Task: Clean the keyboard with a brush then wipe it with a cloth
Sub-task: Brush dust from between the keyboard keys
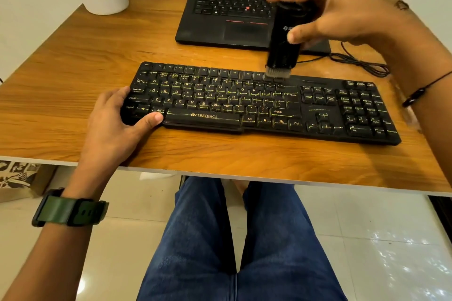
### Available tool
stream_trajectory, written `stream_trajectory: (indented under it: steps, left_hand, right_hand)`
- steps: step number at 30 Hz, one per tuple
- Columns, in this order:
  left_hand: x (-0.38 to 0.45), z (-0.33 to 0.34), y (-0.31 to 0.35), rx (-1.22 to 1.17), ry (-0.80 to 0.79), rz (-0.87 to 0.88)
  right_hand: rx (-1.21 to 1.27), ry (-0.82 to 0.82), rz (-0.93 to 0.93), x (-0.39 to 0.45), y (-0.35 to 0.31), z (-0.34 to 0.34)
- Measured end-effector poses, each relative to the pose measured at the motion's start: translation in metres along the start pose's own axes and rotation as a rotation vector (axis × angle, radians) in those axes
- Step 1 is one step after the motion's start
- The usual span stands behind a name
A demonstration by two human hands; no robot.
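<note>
Black keyboard [256, 102] lies flat on the wooden desk [73, 56], just in front of an open laptop [234, 7]. Right hand [342, 12] grips a black brush [283, 34] upright, bristles down, touching the top key row right of centre. Left hand [122, 115] clasps the keyboard's left end, thumb on its front edge, fingers curled over the side. Green watch [71, 210] on the left wrist.

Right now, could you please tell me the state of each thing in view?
Keyboard: flat on the table, steadied at its left end.
Brush: upright, bristles down on the top key row.
Right hand: grips the brush.
Left hand: holds the keyboard's edge.
Laptop: open, screen dark.
</note>
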State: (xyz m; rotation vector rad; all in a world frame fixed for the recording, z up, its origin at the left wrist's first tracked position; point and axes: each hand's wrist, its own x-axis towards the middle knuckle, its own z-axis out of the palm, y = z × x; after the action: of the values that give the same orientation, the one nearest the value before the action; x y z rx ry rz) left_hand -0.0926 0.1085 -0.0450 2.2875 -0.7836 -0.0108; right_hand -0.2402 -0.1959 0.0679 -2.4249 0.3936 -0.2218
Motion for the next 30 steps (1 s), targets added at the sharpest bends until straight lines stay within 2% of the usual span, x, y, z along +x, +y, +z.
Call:
stream_trajectory:
  steps: [4, 8, 14, 17, 21, 26, 30]
  left_hand:
    - [0.0, 0.0, 0.001, -0.004, -0.003, -0.002]
    - [-0.001, -0.001, 0.003, 0.0, -0.011, -0.004]
    - [0.0, -0.002, 0.002, -0.002, -0.016, -0.016]
    - [0.0, -0.001, 0.001, 0.0, -0.018, -0.017]
    - [0.001, 0.001, 0.0, -0.013, -0.01, -0.019]
    - [0.001, -0.001, 0.001, -0.023, -0.006, -0.017]
    - [0.001, 0.0, 0.001, -0.031, -0.01, -0.018]
  right_hand:
    - [-0.039, -0.033, 0.042, 0.0, 0.006, -0.001]
    - [-0.105, -0.088, -0.035, 0.018, -0.012, 0.018]
    - [0.071, -0.032, -0.098, 0.045, -0.027, 0.044]
    - [0.011, -0.008, -0.056, 0.037, -0.022, 0.024]
    - [-0.097, -0.059, 0.039, 0.025, -0.013, 0.005]
    - [-0.127, -0.101, -0.013, 0.043, -0.028, 0.035]
    - [-0.055, -0.088, -0.043, 0.062, -0.047, 0.055]
